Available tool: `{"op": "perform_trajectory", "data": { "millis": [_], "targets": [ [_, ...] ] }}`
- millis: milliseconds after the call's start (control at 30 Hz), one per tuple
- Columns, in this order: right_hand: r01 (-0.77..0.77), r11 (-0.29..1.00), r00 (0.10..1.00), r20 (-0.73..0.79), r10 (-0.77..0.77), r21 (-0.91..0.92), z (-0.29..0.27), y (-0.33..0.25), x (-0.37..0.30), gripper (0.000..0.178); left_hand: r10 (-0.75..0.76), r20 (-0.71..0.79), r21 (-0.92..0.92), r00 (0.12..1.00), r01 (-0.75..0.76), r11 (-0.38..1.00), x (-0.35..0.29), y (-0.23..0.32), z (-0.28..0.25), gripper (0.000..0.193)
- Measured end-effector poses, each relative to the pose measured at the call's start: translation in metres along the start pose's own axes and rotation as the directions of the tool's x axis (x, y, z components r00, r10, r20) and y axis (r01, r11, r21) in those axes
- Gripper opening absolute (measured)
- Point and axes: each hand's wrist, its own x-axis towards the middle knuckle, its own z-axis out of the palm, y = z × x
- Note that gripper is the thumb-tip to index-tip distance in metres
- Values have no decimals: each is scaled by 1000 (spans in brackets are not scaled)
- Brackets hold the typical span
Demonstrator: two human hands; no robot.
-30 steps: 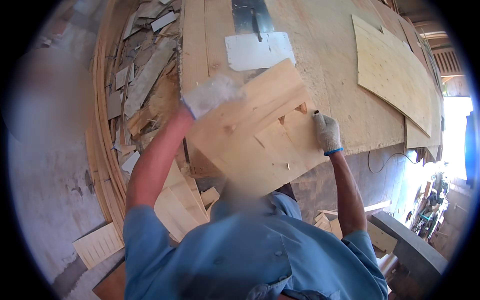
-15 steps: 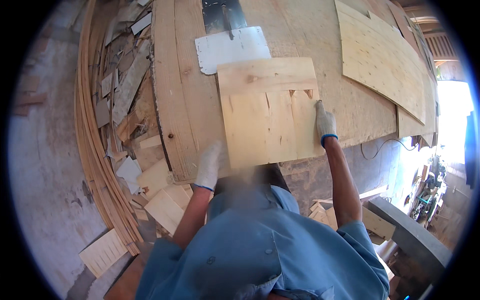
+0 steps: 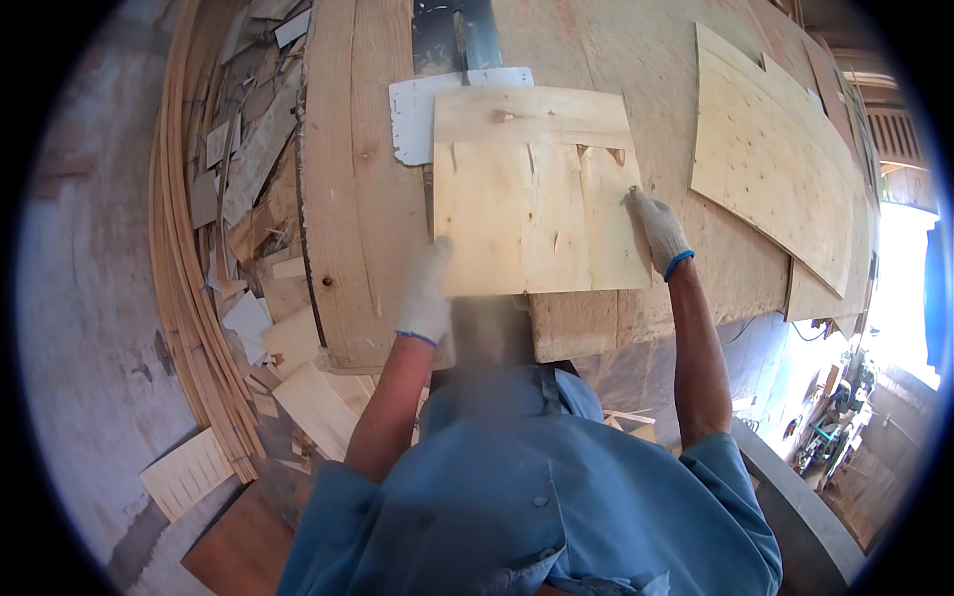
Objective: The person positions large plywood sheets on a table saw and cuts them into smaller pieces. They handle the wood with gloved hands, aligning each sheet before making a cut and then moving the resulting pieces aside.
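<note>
Now the right hand (image 3: 659, 230) is curled on the right edge of one wooden panel (image 3: 537, 204), gripping it. The blurred left hand (image 3: 424, 293) is at the left edge; its finger spread and hold cannot be told. Half a second ago it was lower and apart; since then the panel has also slid forward, covering more of one white plate (image 3: 411, 121) ahead of the hands, which suggests two-sided guidance. Right of the right hand, at least two pale sheets (image 3: 770, 159) lie on the workbench (image 3: 343, 214). Left of the left hand are uncountable offcuts (image 3: 260, 164), then several long laths (image 3: 189, 298); farthest ahead, one dark metal piece (image 3: 435, 40).
</note>
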Motion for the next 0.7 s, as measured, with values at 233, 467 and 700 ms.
{"op": "perform_trajectory", "data": {
  "millis": [233, 467, 700],
  "targets": [
    [23, 996, 1000, -18, -21, 90, -10, -21, 4, 44, 60, -38, -29, 997, -61, 998, 8, 3, 13, 43],
    [34, 994, 999, -2, -34, 107, -20, -21, 15, 41, 92, -33, 45, 995, -91, 995, 12, 0, 19, 38],
    [21, 996, 1000, -1, -21, 82, -20, -32, 14, 42, 116, -24, 137, 993, -112, 984, 11, 12, 24, 33]
  ]
}}
